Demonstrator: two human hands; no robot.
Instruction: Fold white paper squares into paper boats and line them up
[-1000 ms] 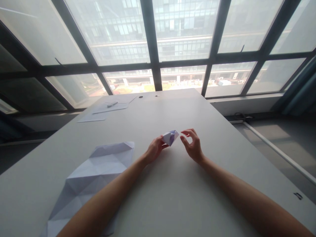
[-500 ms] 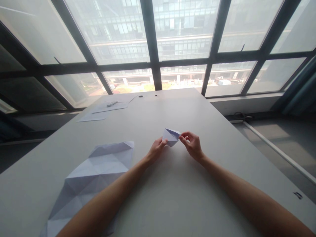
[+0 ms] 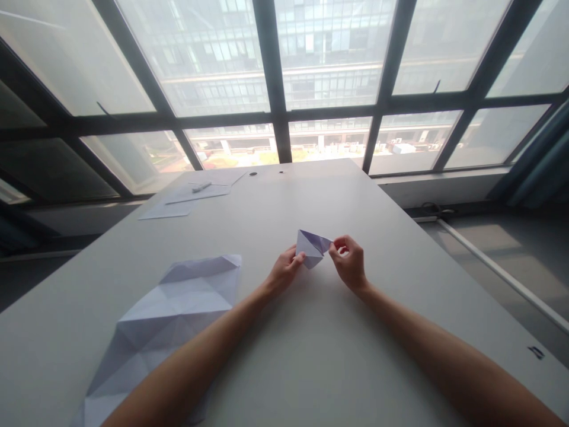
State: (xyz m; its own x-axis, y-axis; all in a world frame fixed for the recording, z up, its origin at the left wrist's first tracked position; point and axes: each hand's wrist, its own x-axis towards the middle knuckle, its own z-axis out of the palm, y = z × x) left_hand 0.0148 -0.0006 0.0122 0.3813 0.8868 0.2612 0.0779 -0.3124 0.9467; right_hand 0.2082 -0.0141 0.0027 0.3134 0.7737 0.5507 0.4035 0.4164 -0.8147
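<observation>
A small folded piece of pale paper (image 3: 311,247) is held just above the grey table (image 3: 320,356) near its middle. My left hand (image 3: 284,271) pinches its left lower edge with thumb and fingers. My right hand (image 3: 350,261) pinches its right tip, fingers curled in. Both forearms reach in from the lower edge of the view.
A large creased sheet of paper (image 3: 164,320) lies flat on the table at the left front. Flat sheets (image 3: 191,196) with a pen-like object (image 3: 201,187) lie at the far left corner. Two small holes (image 3: 253,174) are near the far edge. Windows stand beyond; floor lies to the right.
My right hand, open and apart from the paper a second ago, has closed on its right tip. The folded paper has turned and spread slightly between both hands.
</observation>
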